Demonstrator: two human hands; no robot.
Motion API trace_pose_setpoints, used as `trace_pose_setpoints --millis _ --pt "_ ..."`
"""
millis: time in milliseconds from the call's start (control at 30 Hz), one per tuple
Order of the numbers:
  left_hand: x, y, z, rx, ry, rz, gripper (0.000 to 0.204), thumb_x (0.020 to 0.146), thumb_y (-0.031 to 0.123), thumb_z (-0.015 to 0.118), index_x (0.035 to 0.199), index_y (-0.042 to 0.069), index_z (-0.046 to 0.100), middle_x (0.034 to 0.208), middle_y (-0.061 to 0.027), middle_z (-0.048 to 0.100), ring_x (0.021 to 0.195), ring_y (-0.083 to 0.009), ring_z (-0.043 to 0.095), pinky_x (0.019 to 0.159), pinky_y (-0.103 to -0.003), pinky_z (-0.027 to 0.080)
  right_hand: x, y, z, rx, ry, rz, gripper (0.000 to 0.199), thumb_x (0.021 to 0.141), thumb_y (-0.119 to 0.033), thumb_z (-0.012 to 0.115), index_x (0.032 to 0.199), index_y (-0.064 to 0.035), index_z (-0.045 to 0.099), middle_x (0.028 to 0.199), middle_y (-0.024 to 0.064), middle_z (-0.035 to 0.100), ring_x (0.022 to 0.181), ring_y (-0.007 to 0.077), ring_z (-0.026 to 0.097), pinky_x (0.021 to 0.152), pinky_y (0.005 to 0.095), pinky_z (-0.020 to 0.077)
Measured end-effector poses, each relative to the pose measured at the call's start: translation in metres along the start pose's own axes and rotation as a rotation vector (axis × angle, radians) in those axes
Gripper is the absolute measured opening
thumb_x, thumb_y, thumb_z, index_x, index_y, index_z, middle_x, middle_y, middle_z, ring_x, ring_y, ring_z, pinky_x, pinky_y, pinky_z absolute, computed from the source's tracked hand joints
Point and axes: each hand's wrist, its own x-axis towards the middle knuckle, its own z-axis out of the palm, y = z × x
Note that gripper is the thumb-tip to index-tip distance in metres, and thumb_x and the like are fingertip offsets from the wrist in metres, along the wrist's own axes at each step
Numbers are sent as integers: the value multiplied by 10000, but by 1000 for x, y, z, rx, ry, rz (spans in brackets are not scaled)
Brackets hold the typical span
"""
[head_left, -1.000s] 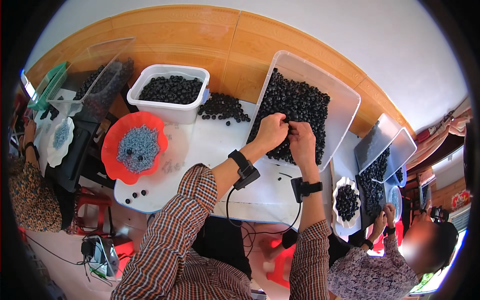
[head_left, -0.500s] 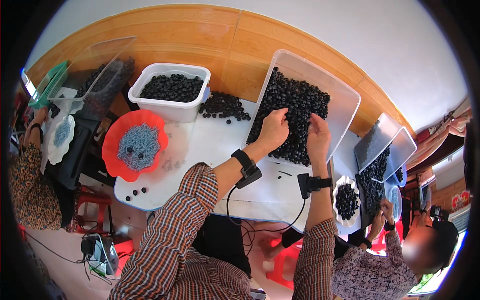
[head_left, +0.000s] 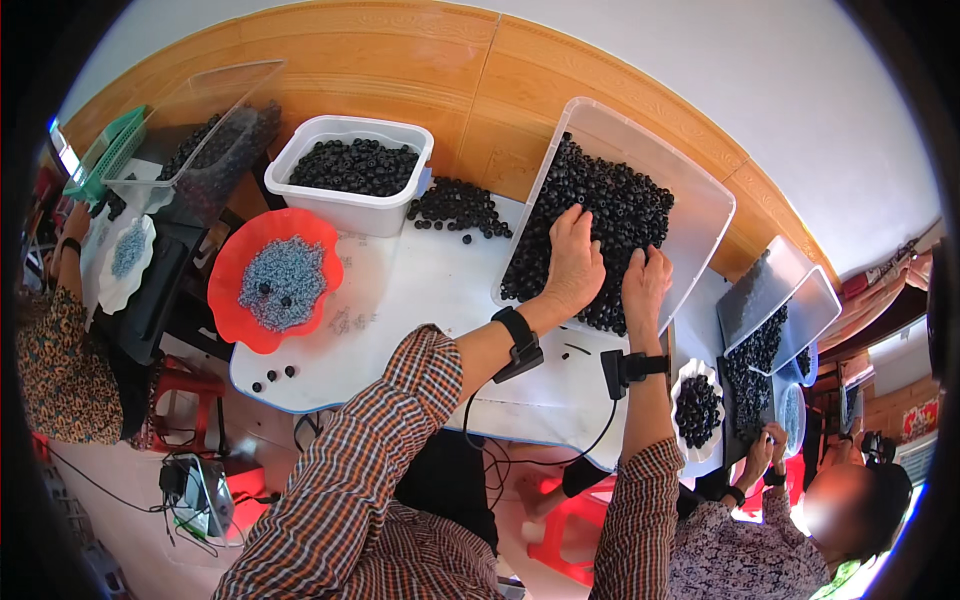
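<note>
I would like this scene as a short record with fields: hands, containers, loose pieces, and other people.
Left hand: left hand at the black pieces; grip unclear
Right hand: right hand, apart from the left, near the same pieces; grip unclear
Large container: clear bin with the black pieces
White container: white tub, also with black pieces
Bowl: red bowl with blue-grey bits
Loose on table: dark heap beside the tub; three pieces near the front edge
Others: one co-worker at right, another at left

Wood panelling (head_left: 370, 55) below white wall (head_left: 800, 120); green basket (head_left: 120, 145) far left; red stool (head_left: 174, 376) lower left.
</note>
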Motion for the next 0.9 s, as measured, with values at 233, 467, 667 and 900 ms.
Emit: trace_pose_setpoints --millis 233,467,667,900 --pt "6 -3 14 -82 6 -45 499 880 -2 535 1328 -135 358 1414 -288 323 1309 -428 325 1121 -448 287 5 0 19 -59 17 83 562 965 -353 489 1359 46 446 1442 255 355 1315 436 328 1087 505 292" --pt "13 -5 28 -67 55 -24 519 885 0 530 1343 -136 326 1440 -303 271 1325 -445 279 1125 -468 267 15 -2 31 25 52 56 587 973 -382 472 1375 44 430 1453 286 320 1334 460 284 1098 519 269" --pt "12 -8 38 -12 80 -6 545 893 -2 529 1369 -123 293 1475 -312 227 1343 -450 258 1130 -478 249 17 -9 36 28 49 110 662 979 -444 446 1385 77 390 1486 301 241 1351 481 239 1107 524 254" --pt "21 -17 49 -31 79 -11 546 904 14 526 1375 -124 285 1471 -313 235 1344 -449 271 1126 -466 270 32 0 42 76 73 107 661 981 -446 435 1386 74 395 1450 302 305 1320 473 305 1101 497 274"
